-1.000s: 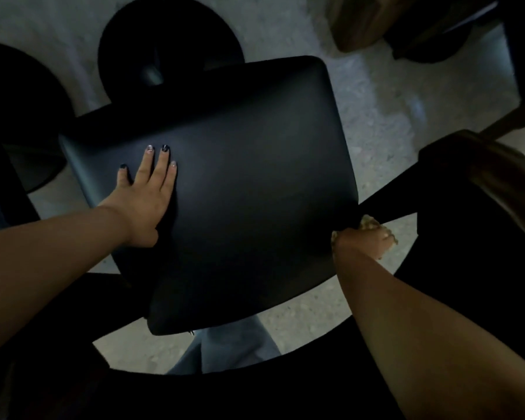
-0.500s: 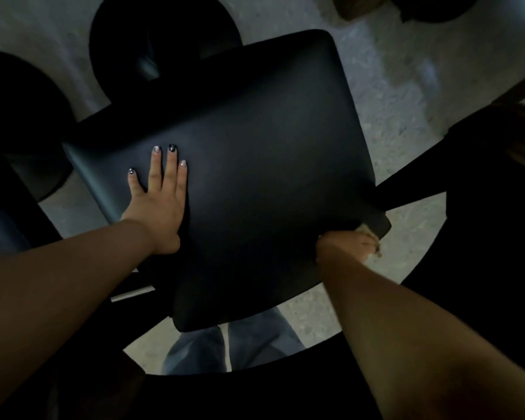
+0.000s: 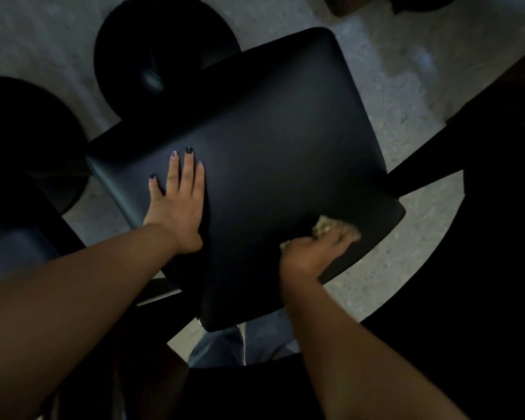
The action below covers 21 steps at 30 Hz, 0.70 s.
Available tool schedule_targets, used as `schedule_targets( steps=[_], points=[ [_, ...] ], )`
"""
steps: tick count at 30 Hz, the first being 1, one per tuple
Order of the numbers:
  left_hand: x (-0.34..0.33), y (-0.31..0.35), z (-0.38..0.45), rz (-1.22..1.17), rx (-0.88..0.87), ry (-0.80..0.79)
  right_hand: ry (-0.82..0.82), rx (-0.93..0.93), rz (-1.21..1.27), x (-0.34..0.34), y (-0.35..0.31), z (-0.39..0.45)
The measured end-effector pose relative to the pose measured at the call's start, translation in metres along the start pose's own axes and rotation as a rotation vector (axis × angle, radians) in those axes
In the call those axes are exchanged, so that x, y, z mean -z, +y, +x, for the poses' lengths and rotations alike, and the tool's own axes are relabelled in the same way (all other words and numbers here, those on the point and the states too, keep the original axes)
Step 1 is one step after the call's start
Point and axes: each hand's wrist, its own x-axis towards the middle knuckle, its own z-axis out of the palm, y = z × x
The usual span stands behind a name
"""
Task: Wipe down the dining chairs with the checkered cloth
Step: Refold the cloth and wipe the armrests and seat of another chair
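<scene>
Black chair seat (image 3: pixel 270 165) sits under both my hands. Left hand (image 3: pixel 176 204) is flat & open, pressing so it won't tip, I think. Right hand (image 3: pixel 312 253) is closed on the checkered cloth (image 3: pixel 325 227), rubbing the near corner by that hand

I see my left hand (image 3: pixel 176 204) flat on the black chair seat (image 3: pixel 270 153) while my right hand (image 3: pixel 312 253) presses the cloth (image 3: pixel 326 225) near its right edge.
</scene>
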Motion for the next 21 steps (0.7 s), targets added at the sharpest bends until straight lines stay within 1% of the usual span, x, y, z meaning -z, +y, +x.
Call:
schedule_targets(
  steps=[1,3,4,6,7,9,11,15,18,21],
  points=[
    [0.001,-0.002,-0.001,-0.011,0.001,0.016,0.029,0.099,-0.007,0.009,-0.009,0.013],
    [0.006,-0.008,0.000,-0.027,0.021,0.059,0.154,0.118,-0.043,0.023,-0.023,0.056],
    [0.011,-0.011,0.004,-0.018,0.027,0.080,0.200,0.075,-0.079,0.030,-0.030,0.084],
    [0.022,-0.022,0.016,0.044,0.007,0.097,0.267,-0.089,-0.204,0.036,-0.033,0.121],
    [0.026,-0.027,0.024,0.081,-0.014,0.087,0.300,-0.102,-0.188,0.035,-0.029,0.129],
    [0.026,-0.032,0.038,0.130,-0.044,0.042,0.321,-0.037,-0.141,0.027,-0.023,0.130],
    [0.022,-0.026,0.047,0.167,-0.004,0.014,0.332,0.034,-0.153,0.018,-0.014,0.131],
    [0.016,-0.012,0.053,0.120,0.108,-0.022,0.337,0.072,-0.202,0.009,-0.014,0.132],
    [0.017,-0.011,0.055,0.098,0.140,-0.048,0.320,0.070,-0.201,0.002,-0.025,0.129],
    [0.020,-0.010,0.055,0.100,0.173,-0.111,0.311,0.078,-0.185,-0.006,-0.037,0.127]
  ],
)
